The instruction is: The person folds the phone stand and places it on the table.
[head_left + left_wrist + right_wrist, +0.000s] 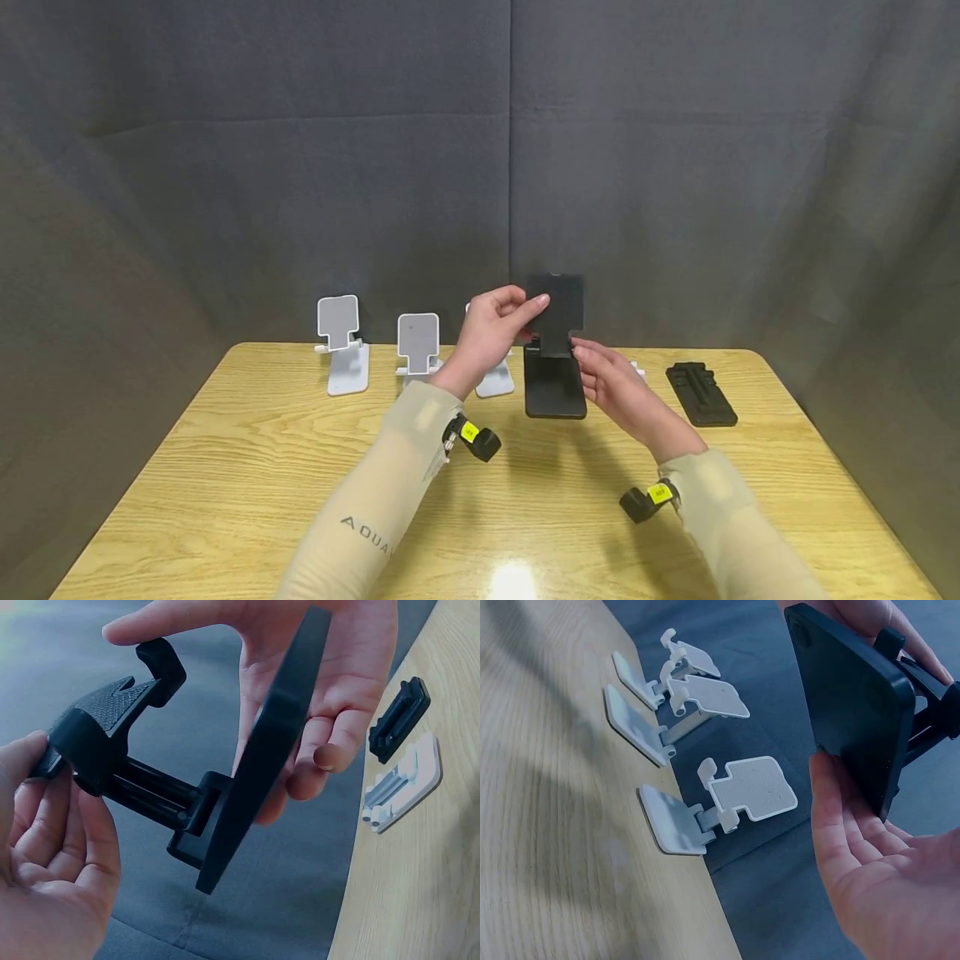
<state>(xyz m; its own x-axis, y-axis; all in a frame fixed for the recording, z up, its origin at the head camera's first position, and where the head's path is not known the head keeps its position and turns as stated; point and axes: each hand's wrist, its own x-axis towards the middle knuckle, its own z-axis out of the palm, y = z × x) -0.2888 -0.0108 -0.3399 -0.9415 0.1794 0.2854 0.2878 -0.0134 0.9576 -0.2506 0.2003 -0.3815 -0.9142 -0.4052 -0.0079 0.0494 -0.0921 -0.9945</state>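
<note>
A black folding phone stand [555, 390] is held up above the table, unfolded, with its flat base hanging below its upper plate. My left hand [491, 327] pinches the upper plate between thumb and fingers at its left edge. On the other side, my right hand [618, 390] holds the stand near the hinge and base. In the left wrist view, the right thumb lies by the small hook [163, 671] and the fingers curl beside the base [270, 742]. The right wrist view has the right fingers [836, 817] against the base's edge.
Three unfolded white phone stands, among them the leftmost [348, 371] and the middle one [418, 337], stand along the table's back edge. A folded black stand [701, 393] lies at right, beside a folded white stand [409, 787]. Dark curtain [300, 183] hangs behind the wooden table [225, 500].
</note>
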